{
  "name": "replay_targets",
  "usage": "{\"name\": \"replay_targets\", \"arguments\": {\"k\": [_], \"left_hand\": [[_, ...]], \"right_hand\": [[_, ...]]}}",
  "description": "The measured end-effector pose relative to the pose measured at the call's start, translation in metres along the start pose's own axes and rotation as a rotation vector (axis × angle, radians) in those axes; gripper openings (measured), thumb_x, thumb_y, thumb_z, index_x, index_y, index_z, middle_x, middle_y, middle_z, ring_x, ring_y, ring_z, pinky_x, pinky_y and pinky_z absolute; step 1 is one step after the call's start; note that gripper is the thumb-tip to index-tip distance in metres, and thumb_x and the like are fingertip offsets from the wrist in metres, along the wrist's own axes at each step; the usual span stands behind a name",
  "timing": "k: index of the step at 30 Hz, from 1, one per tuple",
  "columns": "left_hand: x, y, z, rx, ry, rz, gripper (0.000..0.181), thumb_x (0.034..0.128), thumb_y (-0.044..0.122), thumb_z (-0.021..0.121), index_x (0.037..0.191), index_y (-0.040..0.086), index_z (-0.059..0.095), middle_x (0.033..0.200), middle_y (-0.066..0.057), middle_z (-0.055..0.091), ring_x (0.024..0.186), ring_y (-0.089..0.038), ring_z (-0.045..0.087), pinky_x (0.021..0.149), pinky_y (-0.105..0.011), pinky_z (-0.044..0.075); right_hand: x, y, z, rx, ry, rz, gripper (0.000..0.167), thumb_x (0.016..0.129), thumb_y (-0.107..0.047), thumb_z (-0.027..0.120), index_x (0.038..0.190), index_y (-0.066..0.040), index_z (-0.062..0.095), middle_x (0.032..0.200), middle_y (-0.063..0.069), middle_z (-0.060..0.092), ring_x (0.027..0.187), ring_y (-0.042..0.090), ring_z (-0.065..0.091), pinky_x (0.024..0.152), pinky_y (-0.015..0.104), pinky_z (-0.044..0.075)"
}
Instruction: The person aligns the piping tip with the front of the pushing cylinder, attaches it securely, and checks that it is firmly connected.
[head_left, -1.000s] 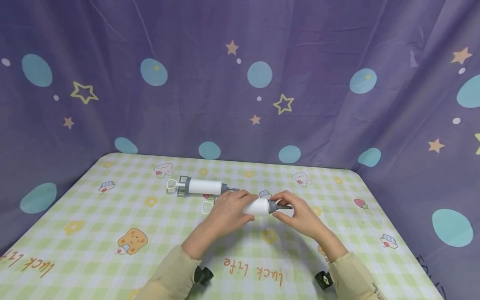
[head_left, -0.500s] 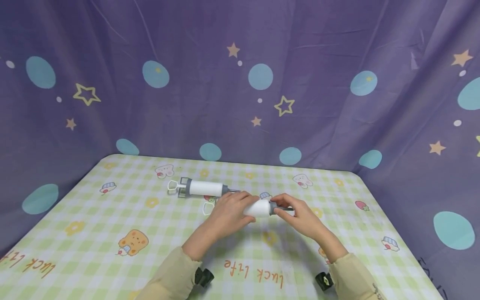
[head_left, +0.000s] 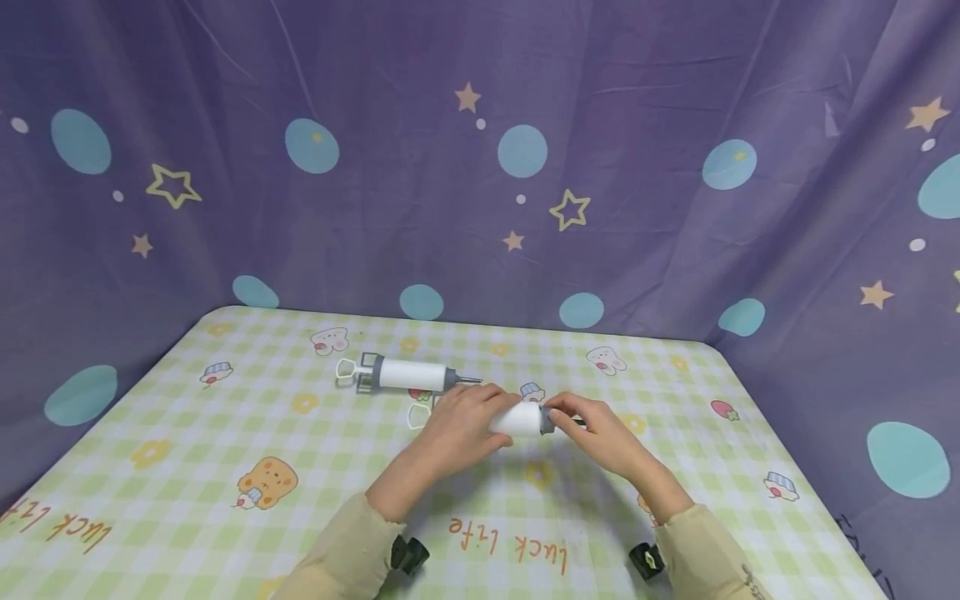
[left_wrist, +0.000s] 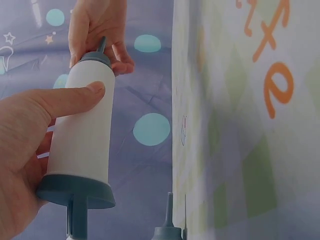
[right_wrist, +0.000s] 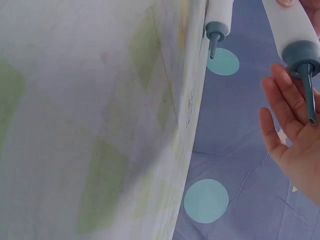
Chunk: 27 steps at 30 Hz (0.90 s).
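My left hand (head_left: 461, 427) grips the white barrel (head_left: 519, 419) of a large plunger syringe, with the thumb (left_wrist: 82, 101) laid across it in the left wrist view. My right hand (head_left: 604, 435) is at the other end, thumb and fingers pinching the grey nozzle cap (head_left: 547, 418). The thin grey nozzle (right_wrist: 309, 97) points toward the right palm in the right wrist view. A white loop handle (head_left: 417, 416) sticks out left of my left hand, which hides the barrel's rear. Behind it lies a second, similar syringe (head_left: 412, 375) on the tablecloth, nozzle to the right.
A green-and-white checked tablecloth (head_left: 337, 533) with printed cartoons covers the table. A purple curtain (head_left: 420, 200) with stars and dots hangs behind and at both sides. Dark devices (head_left: 408, 554) are worn at both wrists.
The right fingers have shifted slightly round the nozzle cap and now cover more of the nozzle in the head view. The left hand keeps its grip, and the second syringe lies still.
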<state>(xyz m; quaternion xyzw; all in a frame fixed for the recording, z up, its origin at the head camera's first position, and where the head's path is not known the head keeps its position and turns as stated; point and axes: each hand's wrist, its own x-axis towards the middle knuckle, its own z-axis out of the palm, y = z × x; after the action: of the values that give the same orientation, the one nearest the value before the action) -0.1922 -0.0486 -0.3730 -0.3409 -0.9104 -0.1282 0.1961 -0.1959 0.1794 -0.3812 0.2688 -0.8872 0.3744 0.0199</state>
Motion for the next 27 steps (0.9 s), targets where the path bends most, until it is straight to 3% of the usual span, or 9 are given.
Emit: {"name": "replay_targets", "arguments": {"k": [4,7,12,15,21,27], "left_hand": [[0.001,0.001,0.0,-0.003,-0.008,-0.005,0.051,0.0718,0.036,0.075,0.118,0.022,0.059,0.108,0.005,0.062,0.098,-0.016,0.06,0.087,-0.036,0.045],[0.001,0.0,0.001,-0.008,-0.01,-0.007,0.051,0.0718,0.035,0.075,0.118,0.021,0.059,0.108,0.005,0.062,0.098,-0.016,0.06,0.087,-0.037,0.045],[0.003,0.0,0.002,-0.016,-0.013,-0.01,0.053,0.0714,0.035,0.075,0.119,0.02,0.059,0.108,0.004,0.062,0.097,-0.017,0.06,0.088,-0.038,0.044],[0.003,-0.001,0.002,-0.012,-0.013,-0.005,0.052,0.0719,0.036,0.075,0.119,0.02,0.059,0.109,0.003,0.062,0.096,-0.017,0.06,0.087,-0.037,0.045],[0.002,0.001,0.001,-0.007,-0.015,-0.002,0.052,0.0721,0.036,0.074,0.119,0.02,0.059,0.108,0.004,0.062,0.096,-0.016,0.06,0.087,-0.037,0.045],[0.002,0.002,0.0,-0.027,-0.005,0.0,0.052,0.0715,0.034,0.076,0.119,0.02,0.059,0.108,0.004,0.062,0.097,-0.016,0.06,0.088,-0.038,0.044]], "right_hand": [[-0.001,0.01,0.002,0.008,0.01,-0.011,0.026,0.095,-0.028,0.048,0.117,-0.019,0.057,0.11,-0.005,0.062,0.098,0.013,0.058,0.083,0.034,0.047],[-0.003,0.013,0.002,0.019,0.045,-0.056,0.033,0.088,-0.032,0.058,0.118,-0.019,0.055,0.11,-0.008,0.061,0.099,0.011,0.057,0.085,0.036,0.047],[-0.003,0.012,0.001,-0.024,0.102,-0.188,0.042,0.079,-0.028,0.07,0.116,-0.014,0.056,0.11,-0.006,0.059,0.096,0.011,0.056,0.083,0.038,0.047],[-0.003,0.011,0.001,-0.03,0.116,-0.22,0.04,0.078,-0.023,0.072,0.114,-0.014,0.057,0.11,-0.004,0.059,0.096,0.011,0.057,0.082,0.038,0.048],[-0.004,0.005,0.001,-0.029,0.121,-0.208,0.037,0.077,-0.011,0.072,0.112,-0.012,0.058,0.108,0.002,0.062,0.095,0.016,0.059,0.083,0.038,0.048],[-0.009,-0.023,-0.007,-0.013,0.101,-0.154,0.029,0.082,-0.007,0.065,0.111,-0.005,0.059,0.103,0.006,0.064,0.095,0.02,0.06,0.081,0.039,0.05]]}}
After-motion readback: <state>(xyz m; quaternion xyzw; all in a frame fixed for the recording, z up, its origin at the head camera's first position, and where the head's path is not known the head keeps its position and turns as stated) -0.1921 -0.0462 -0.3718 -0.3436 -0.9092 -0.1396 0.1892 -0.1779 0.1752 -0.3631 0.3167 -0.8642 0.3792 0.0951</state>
